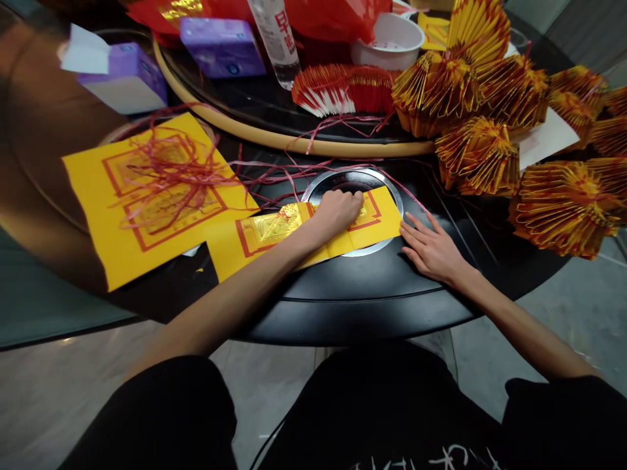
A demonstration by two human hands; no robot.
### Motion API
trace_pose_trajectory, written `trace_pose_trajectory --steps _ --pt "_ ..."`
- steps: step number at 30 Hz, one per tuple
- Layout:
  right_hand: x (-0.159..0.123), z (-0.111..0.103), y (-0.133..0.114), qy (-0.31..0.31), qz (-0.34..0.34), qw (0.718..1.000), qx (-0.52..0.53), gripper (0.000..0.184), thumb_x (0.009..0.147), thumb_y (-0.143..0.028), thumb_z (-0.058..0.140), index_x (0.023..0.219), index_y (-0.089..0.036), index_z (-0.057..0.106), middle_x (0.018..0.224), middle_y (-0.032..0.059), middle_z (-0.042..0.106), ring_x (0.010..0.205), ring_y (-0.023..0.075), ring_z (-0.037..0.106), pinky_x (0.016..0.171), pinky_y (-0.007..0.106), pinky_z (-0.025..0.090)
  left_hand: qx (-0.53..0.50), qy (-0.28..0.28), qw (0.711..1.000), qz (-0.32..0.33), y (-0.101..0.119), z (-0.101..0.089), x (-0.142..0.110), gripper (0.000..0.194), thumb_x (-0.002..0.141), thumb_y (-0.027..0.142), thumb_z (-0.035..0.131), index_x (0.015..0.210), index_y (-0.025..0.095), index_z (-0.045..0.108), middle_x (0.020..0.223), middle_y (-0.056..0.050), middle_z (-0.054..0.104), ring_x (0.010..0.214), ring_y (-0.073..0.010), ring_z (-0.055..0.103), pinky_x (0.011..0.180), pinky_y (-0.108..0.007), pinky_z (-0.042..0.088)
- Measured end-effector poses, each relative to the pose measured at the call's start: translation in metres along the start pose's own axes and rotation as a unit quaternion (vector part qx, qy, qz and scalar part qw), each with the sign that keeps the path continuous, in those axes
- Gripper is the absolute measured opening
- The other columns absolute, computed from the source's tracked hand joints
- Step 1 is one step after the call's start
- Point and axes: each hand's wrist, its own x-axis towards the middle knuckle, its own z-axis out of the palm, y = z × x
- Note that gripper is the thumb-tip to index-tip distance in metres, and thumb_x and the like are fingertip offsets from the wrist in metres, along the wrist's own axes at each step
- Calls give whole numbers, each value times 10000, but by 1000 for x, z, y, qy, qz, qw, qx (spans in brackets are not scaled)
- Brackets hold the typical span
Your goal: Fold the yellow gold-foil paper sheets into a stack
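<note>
A folded yellow paper sheet (274, 235) with red borders and gold foil lies on the black table (343, 300), over a round metal plate (353, 183). My left hand (337, 212) presses down on the sheet's right half with its fingers curled under. My right hand (431, 248) lies flat and open at the sheet's right edge, fingertips touching the paper. Neither hand holds anything lifted off the table.
A stack of yellow sheets (147, 196) with loose red strings (181, 163) lies at left. Several folded yellow-and-red paper fans (480, 156) pile up at right. On the turntable (294, 140) stand a bottle (277, 36), a white bowl (389, 42), purple tissue packs (223, 46) and red fans (343, 88).
</note>
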Motion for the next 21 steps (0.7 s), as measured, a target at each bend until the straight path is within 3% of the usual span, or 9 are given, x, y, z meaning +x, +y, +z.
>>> trace_pose_trajectory --steps 2,5,7,9,11,15,21 --pt "10 -5 1 29 17 999 0 420 1088 -352 401 1241 -161 742 1263 147 768 1382 326 581 1225 617 347 -3 5 1000 -5 1 0 0 390 1051 148 332 1294 59 623 1035 -256 764 1073 -357 744 801 -363 464" --pt "51 -7 -2 26 53 998 -19 460 1088 -438 415 1026 -162 779 1086 161 767 1126 315 643 1055 513 469 -12 18 1000 -15 2 1 -1 361 1053 165 362 1258 56 638 1059 -266 758 1063 -338 744 822 -358 467" --pt "85 -4 -5 -39 52 997 -39 499 1097 -443 392 1009 -132 772 1049 176 745 1024 291 629 933 432 482 -21 25 999 -17 1 1 -1 345 1059 193 383 1245 62 642 1068 -264 758 1061 -330 743 828 -353 472" --pt "115 2 -7 -111 32 992 -53 471 1111 -358 360 1077 -102 753 1031 173 745 972 265 627 896 387 453 -22 25 999 -18 -1 1 -1 334 1062 224 407 1251 81 641 1079 -248 761 1080 -327 741 830 -347 477" --pt "134 9 -9 -144 2 987 -76 406 1097 -297 390 1123 -83 734 1086 187 740 987 268 621 899 381 426 -13 20 1000 -20 -3 2 -1 335 1062 227 412 1274 96 635 1095 -236 764 1114 -328 735 832 -345 482" --pt "136 20 -9 -164 -58 979 -110 310 1035 -158 437 1167 -67 703 1154 207 716 1021 278 606 890 378 396 -9 20 1000 -22 -7 6 0 364 1067 191 365 1294 78 625 1108 -253 759 1131 -330 736 823 -350 494" --pt "115 14 -3 -169 -56 977 -115 273 998 -157 475 1108 -112 721 1096 184 726 1034 283 606 854 381 363 -21 26 999 -27 -5 6 0 355 1057 164 367 1276 77 634 1081 -244 764 1079 -313 746 826 -345 502"
